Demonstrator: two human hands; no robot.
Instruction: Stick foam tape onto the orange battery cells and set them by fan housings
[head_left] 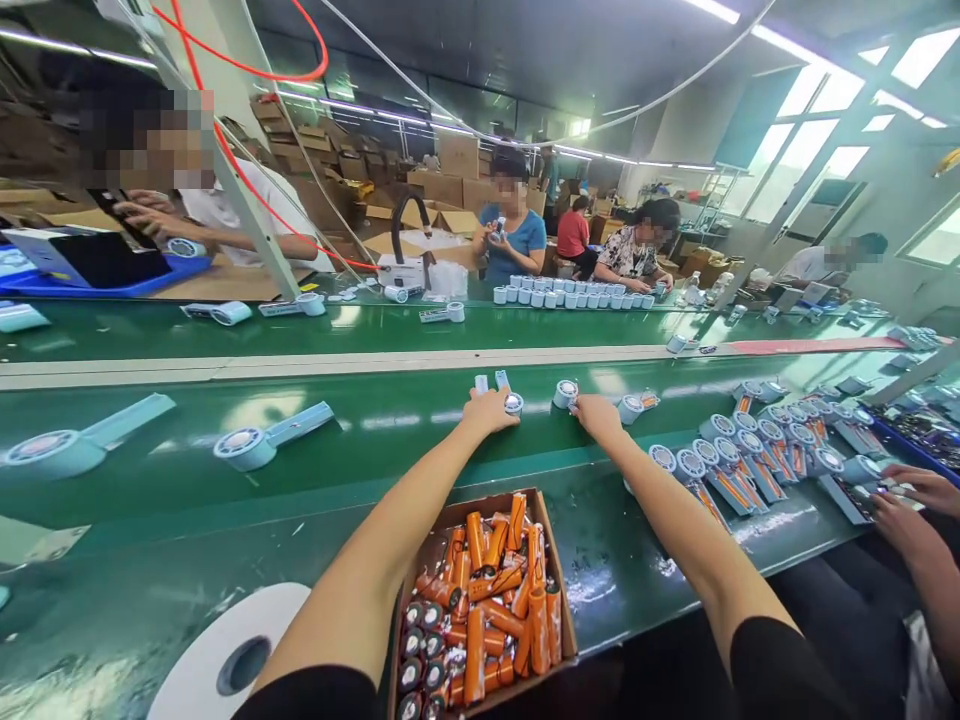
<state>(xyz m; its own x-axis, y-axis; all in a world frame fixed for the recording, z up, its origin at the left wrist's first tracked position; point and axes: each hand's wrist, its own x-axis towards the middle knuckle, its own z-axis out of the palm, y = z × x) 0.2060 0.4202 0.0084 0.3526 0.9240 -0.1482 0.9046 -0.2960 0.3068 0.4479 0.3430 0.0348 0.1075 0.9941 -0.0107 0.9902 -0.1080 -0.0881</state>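
My left hand (491, 410) is closed over a light blue handheld fan (514, 403) on the green belt. Two pale handle ends (481, 383) stick up past its fingers; the palm side is hidden. To the right, my right hand (598, 416) pinches the edge of another round fan head (565, 394), which rests on the belt. Just beyond that hand lies a fan with an orange part (631, 407) along its handle. Below my forearms, a cardboard box (568, 640) holds many orange-wrapped battery cells (474, 650).
Many part-assembled fans (739, 465) lie in rows at right, near a co-worker's hands (911, 505). Finished-looking fans (246, 448) lie on the belt at left. A white roll (225, 650) sits front left. Several people work across the line, behind a white divider strip (225, 370).
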